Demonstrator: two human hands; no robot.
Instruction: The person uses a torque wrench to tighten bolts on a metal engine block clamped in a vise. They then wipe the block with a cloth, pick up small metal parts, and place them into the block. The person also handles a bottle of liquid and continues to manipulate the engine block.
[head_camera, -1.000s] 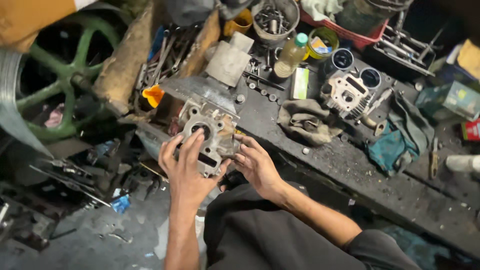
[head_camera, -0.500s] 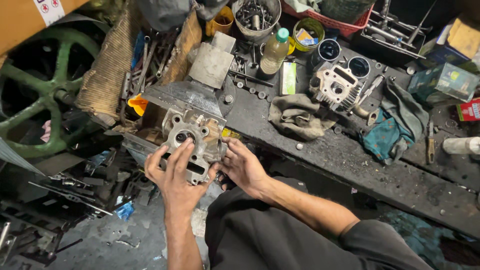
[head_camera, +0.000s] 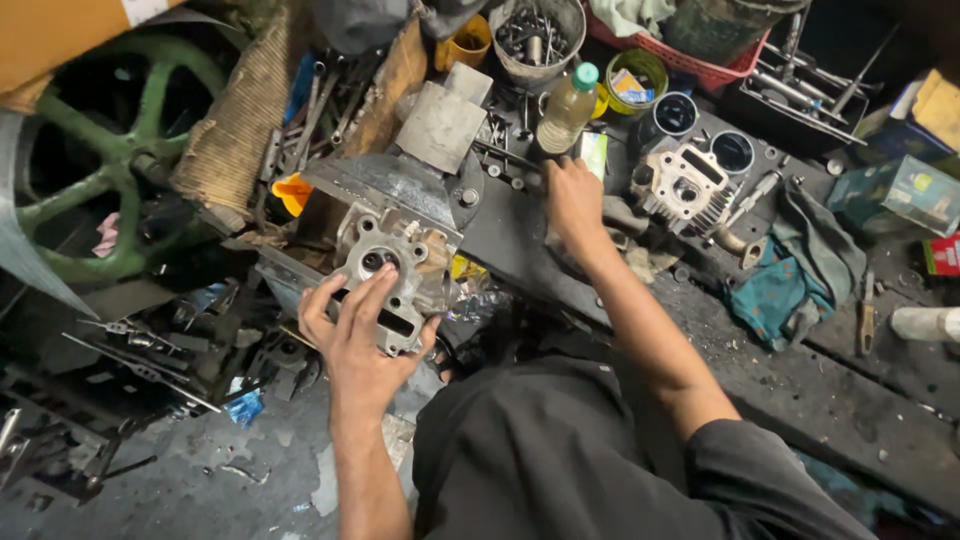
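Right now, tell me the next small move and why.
Probably close the right hand on the crumpled rag beneath it: that hand rests open on the bench, while the left hand steadies the grimy cylinder head.

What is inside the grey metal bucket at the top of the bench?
The grey metal bucket holds a heap of dark bolts and sockets. Whatever lies beneath that heap is hidden.
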